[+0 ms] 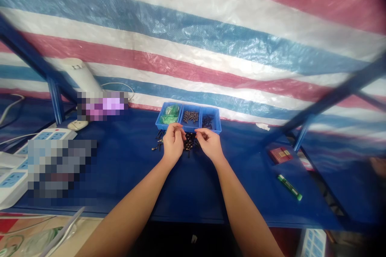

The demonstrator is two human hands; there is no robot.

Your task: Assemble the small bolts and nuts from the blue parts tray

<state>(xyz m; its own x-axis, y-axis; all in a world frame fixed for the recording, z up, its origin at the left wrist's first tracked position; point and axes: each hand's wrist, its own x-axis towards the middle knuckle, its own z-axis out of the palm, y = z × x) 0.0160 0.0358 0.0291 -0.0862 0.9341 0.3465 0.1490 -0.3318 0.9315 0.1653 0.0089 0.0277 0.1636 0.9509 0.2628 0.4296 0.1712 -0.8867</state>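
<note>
Above a loose pile of small black-and-brass parts [189, 142], my left hand [174, 144] is closed, its fingers curled toward the thumb. My right hand [210, 144] faces it with thumb and forefinger pinched together. Whatever either hand holds is too small to make out. Just beyond the hands stands a blue tray [191, 130] with three compartments. Its left compartment holds green pieces in clear plastic [169, 115], the middle one a heap of small brass-and-dark parts [191, 117], the right one small black parts [207, 121]. A few stray pieces [155, 148] lie left of the pile.
The tray and pile rest on a blue tabletop [129, 176]. White power strips [57, 133] lie at the left near a white cylinder [83, 76]. At the right are a red box [280, 155] and a green tube [289, 187]. Blue frame bars flank a striped sheet [193, 48].
</note>
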